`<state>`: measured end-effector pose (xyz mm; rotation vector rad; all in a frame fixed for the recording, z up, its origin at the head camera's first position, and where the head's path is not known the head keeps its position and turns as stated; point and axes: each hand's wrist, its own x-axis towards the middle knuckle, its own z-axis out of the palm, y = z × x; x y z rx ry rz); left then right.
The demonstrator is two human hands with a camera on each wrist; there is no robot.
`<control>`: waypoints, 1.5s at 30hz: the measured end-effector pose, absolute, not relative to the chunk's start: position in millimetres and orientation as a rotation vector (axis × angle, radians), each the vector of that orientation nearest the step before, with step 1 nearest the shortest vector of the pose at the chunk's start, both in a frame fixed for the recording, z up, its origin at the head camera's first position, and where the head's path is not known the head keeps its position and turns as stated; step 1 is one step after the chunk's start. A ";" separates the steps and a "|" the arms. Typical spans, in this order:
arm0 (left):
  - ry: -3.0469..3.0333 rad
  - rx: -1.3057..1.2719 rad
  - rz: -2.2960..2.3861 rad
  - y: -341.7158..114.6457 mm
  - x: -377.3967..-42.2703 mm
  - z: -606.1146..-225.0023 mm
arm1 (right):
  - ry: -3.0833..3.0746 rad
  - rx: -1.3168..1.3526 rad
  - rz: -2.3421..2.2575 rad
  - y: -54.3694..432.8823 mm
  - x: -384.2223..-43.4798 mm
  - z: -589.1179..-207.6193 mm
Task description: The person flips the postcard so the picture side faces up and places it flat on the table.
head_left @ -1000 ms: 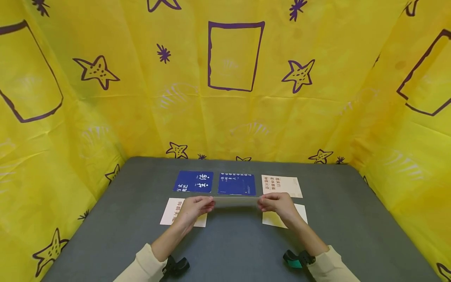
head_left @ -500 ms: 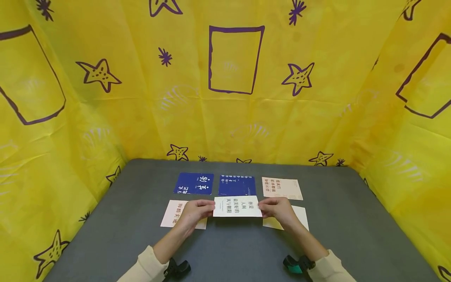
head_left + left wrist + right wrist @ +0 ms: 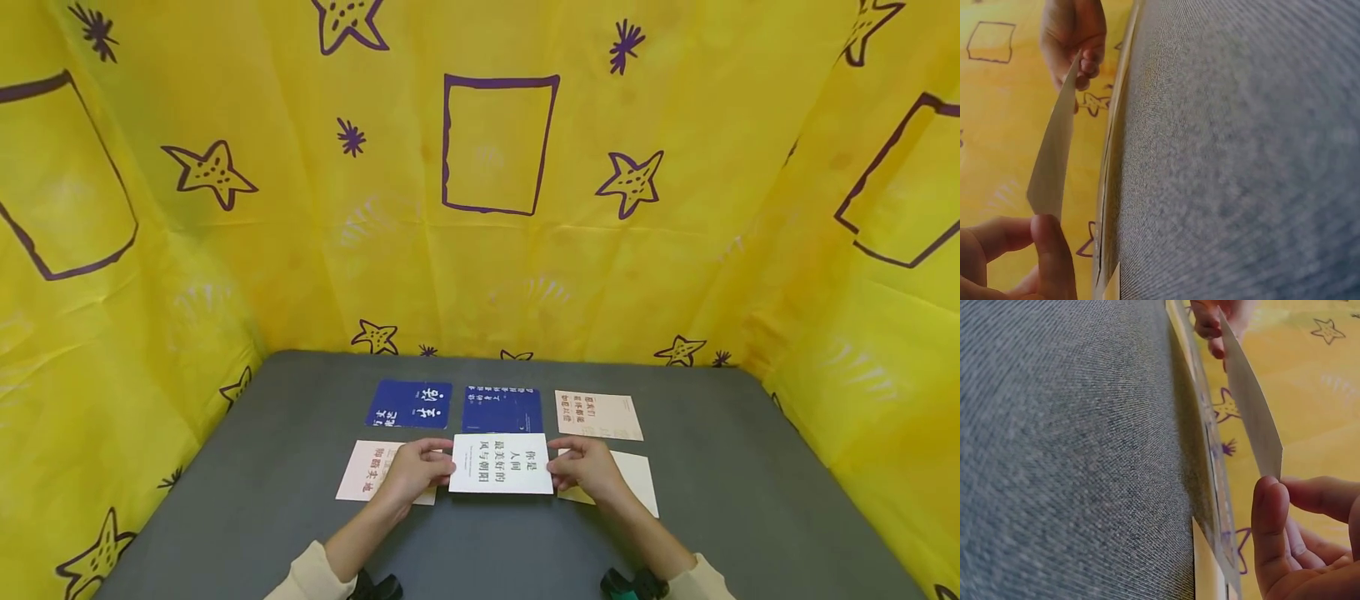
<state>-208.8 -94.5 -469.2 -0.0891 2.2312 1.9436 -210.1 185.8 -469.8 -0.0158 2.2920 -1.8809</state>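
Observation:
A white card with printed characters is held level by its two short edges, clear above the grey table. My left hand pinches its left edge between thumb and fingers. On the opposite edge, my right hand pinches it the same way. Both wrist views show the card's plain underside: left wrist card, right wrist card. Under the left hand lies a pinkish card, partly covered. Beneath the right hand lies a pale cream card, also partly hidden.
Behind the hands, two blue cards and a peach card lie in a row on the grey table. A yellow cloth with drawn stars surrounds the table on the back and sides.
The white card has tipped from nearly edge-on to showing its printed face, and both hands have come slightly lower in the view. The head view has tilted up a little.

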 end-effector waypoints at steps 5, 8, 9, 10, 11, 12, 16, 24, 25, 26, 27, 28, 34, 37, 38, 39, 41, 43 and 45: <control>2.264 -0.039 1.857 -97.7 -198.8 -473.7 | 2.289 -0.016 -1.837 183.4 -200.8 -477.1; 2.281 0.000 1.807 -98.4 -196.1 -474.3 | 2.297 0.000 -1.814 182.4 -198.5 -480.1; 2.289 0.014 1.793 -98.5 -195.8 -474.1 | 2.301 0.006 -1.809 182.1 -198.3 -480.7; 2.294 0.027 1.780 -98.5 -195.7 -473.7 | 2.305 0.012 -1.804 181.8 -198.2 -481.0; 2.303 0.038 1.765 -98.6 -195.7 -473.5 | 2.313 0.015 -1.796 181.5 -198.2 -481.1; 2.308 0.048 1.752 -98.8 -195.6 -473.1 | 2.318 0.018 -1.790 181.1 -198.2 -481.2; 2.324 0.071 1.705 -99.9 -195.1 -473.2 | 2.340 0.034 -1.751 179.4 -197.3 -481.6; 2.326 0.064 1.622 -98.9 -193.3 -473.1 | 2.375 0.065 -1.671 177.0 -198.3 -485.9; 2.330 0.066 1.612 -98.6 -193.4 -472.8 | 2.379 0.058 -1.663 177.3 -198.1 -485.8; 2.333 0.068 1.604 -98.5 -193.7 -472.6 | 2.380 0.054 -1.657 177.5 -198.3 -485.6; 2.338 0.070 1.593 -98.3 -194.1 -472.2 | 2.384 0.054 -1.653 177.7 -198.1 -484.8; 2.341 0.071 1.586 -98.0 -194.6 -471.7 | 2.387 0.055 -1.648 177.9 -198.0 -484.0; 2.354 0.066 1.551 -96.6 -196.4 -468.5 | 2.406 0.042 -1.618 178.2 -196.9 -479.3; 2.360 0.065 1.537 -96.9 -196.6 -466.3 | 2.413 0.024 -1.608 178.9 -197.6 -479.1; 2.360 0.067 1.536 -97.1 -196.9 -465.4 | 2.419 0.015 -1.603 179.6 -197.9 -479.0; 2.358 0.067 1.538 -97.3 -197.4 -464.6 | 2.424 0.006 -1.602 180.5 -198.5 -479.0; 2.357 0.071 1.542 -97.8 -198.6 -462.1 | 2.438 -0.007 -1.596 183.0 -199.7 -478.4; 2.373 0.082 1.542 -98.2 -200.3 -459.6 | 2.449 -0.021 -1.587 186.0 -201.3 -477.1; 2.401 0.097 1.540 -98.5 -202.2 -457.8 | 2.455 -0.032 -1.580 189.4 -202.8 -474.9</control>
